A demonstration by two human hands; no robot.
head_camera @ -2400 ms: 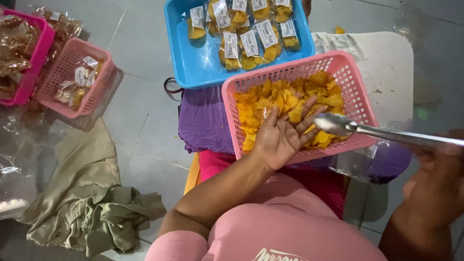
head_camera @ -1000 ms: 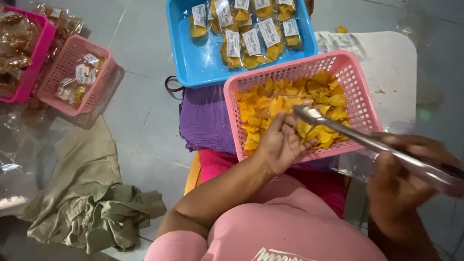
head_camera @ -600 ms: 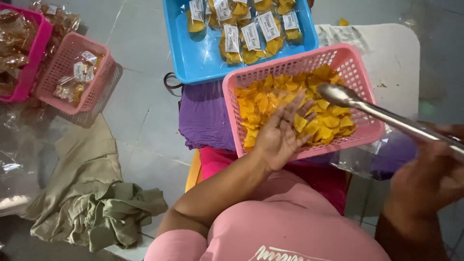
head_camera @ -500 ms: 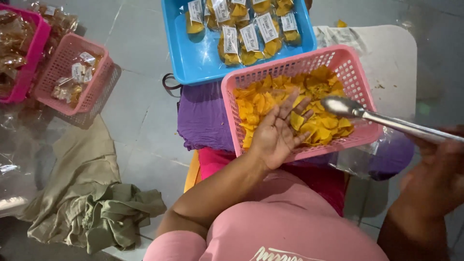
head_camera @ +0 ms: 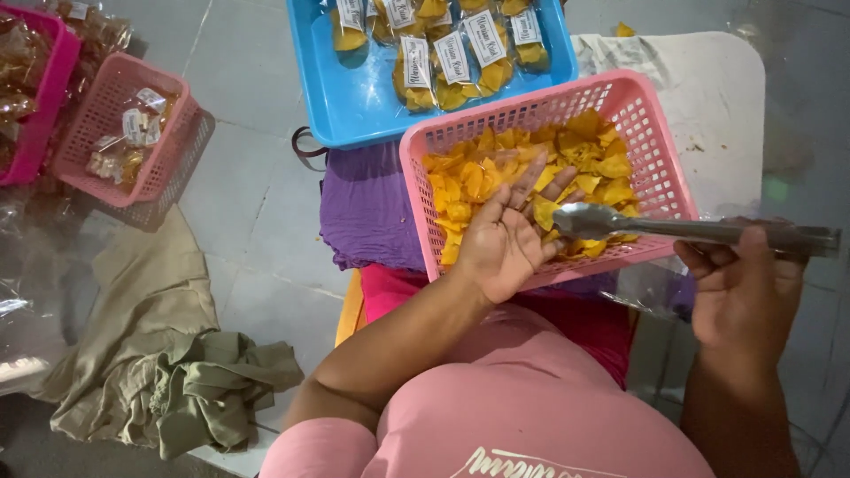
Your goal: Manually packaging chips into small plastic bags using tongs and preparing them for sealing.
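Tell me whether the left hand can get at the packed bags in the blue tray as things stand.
Probably yes. The left hand lies open on the chips in the pink basket, holding nothing. The blue tray sits just beyond the basket's far rim, its bags uncovered, and nothing stands between.

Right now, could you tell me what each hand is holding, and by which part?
The right hand grips metal tongs by the handle end. The left hand holds nothing, resting open on the yellow chips.

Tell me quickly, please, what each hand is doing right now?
Left hand: open, palm up, resting on the yellow chips in the pink basket.
Right hand: closed around the metal tongs.
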